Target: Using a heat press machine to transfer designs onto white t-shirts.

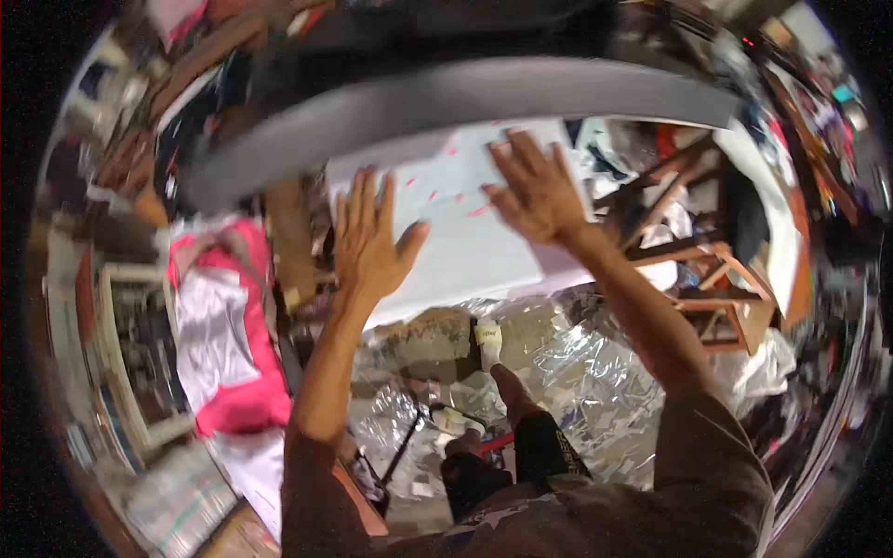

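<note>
A white flat piece (460, 265), cloth or paper, lies before me with several small red marks on its far part. My left hand (370, 244) rests on its left edge, palm down, fingers stretched forward and thumb apart. On the right side of the same piece, my right hand (538, 193) lies flat with its fingers spread. Neither hand holds anything. The palms are hidden, so how hard they press cannot be told.
A grey band (446, 98) arches across the far side. Pink and white cloth (219, 344) hangs at my left. Right of the work surface stands a wooden frame (735, 288). Scraps and clear plastic (595, 358) litter the floor around my feet.
</note>
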`<state>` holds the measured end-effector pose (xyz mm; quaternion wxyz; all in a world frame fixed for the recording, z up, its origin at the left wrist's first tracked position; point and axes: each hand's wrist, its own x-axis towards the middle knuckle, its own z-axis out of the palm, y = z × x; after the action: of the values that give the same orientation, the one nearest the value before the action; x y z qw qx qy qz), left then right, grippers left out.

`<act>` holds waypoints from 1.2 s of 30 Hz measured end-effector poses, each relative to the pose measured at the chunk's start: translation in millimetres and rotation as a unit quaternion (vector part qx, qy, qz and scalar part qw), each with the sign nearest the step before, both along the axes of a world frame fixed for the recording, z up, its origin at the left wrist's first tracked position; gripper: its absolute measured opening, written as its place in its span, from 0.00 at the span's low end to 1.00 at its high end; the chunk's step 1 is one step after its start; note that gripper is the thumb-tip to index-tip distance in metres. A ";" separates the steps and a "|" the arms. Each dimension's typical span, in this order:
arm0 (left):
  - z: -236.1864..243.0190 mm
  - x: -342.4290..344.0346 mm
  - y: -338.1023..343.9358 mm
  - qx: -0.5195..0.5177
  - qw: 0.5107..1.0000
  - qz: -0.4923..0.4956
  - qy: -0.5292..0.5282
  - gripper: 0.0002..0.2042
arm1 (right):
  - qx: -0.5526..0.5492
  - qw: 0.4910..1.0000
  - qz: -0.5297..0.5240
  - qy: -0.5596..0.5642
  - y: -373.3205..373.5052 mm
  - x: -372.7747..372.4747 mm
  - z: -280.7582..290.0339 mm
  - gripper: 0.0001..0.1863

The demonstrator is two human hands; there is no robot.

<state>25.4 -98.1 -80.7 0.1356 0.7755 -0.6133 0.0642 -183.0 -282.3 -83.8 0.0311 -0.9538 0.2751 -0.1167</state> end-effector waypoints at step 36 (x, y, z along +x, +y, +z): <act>-25.2 -104.7 211.0 -0.101 0.929 0.257 0.246 0.17 | 0.090 0.987 -0.089 -0.096 62.5 -147.6 199.1 0.07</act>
<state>-79.3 112.8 -105.9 0.3385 0.8801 -0.3311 -0.0342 -330.6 -219.8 115.3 0.1328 -0.9032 0.3638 -0.1850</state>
